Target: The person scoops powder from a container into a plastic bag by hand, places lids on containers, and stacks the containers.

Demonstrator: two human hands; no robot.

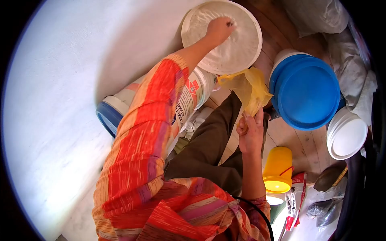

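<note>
My left hand (219,31) reaches over a round off-white tub (188,30) at the top. Its fingers are bent together above the tub's pale, streaky inside, and what they pinch, if anything, is too small to tell. In the middle, my right hand (251,134) grips the lower end of a crumpled yellow plastic bag (257,94), which hangs just below the tub's rim. Under my left arm lies a white bucket (189,98) with printed text and a blue end.
A blue-lidded bucket (309,92) and a white container (348,136) stand at the right. Lower down are a yellow container (278,164), a red and white packet (296,197) and a dark bowl (329,176). Pale plastic sacks (317,16) line the upper right.
</note>
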